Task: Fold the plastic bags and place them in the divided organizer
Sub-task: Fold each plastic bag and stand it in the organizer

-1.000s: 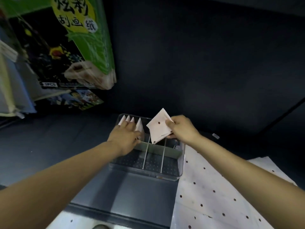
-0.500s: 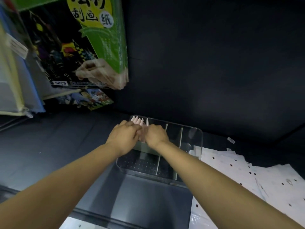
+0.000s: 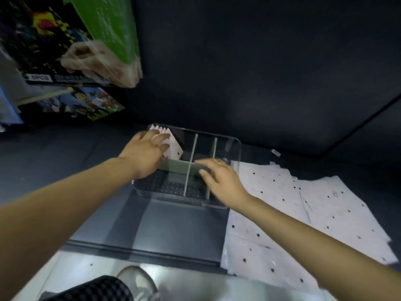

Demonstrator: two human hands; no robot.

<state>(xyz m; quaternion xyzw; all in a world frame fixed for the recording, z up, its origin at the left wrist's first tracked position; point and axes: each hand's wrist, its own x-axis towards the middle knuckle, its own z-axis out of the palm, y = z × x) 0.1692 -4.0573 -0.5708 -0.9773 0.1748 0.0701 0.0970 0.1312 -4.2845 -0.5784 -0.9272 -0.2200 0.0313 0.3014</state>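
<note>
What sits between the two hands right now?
In the head view, the organizer's grey-green cross divider spans between the left hand and right hand, with one upright divider crossing it.

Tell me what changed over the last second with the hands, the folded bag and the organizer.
The right hand carried its folded bag into the organizer's far-left compartment, let go and drew back; it now rests empty on the green divider. That bag now stands at the front of the folded bags. The left hand stayed against that row. The flat dotted bags remain right of the organizer.
</note>
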